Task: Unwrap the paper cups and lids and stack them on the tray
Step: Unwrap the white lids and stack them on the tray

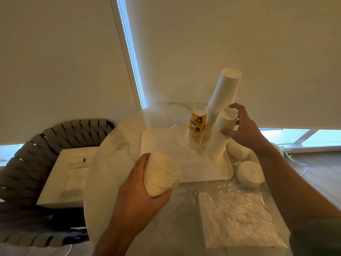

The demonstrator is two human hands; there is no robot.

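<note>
My left hand grips a short stack of white paper cups, tilted on its side above the table's near left. On the white tray stand a tall white cup stack, a shorter white cup stack and a yellow printed cup stack, all upside down. My right hand curls round the top of the shorter white stack, thumb in front and fingers behind. Crumpled clear wrap lies across the tray's left half.
The round marble table carries a sealed packet of pale items at front right and wrapped white lids right of the tray. A woven grey chair with a white box on it stands to the left.
</note>
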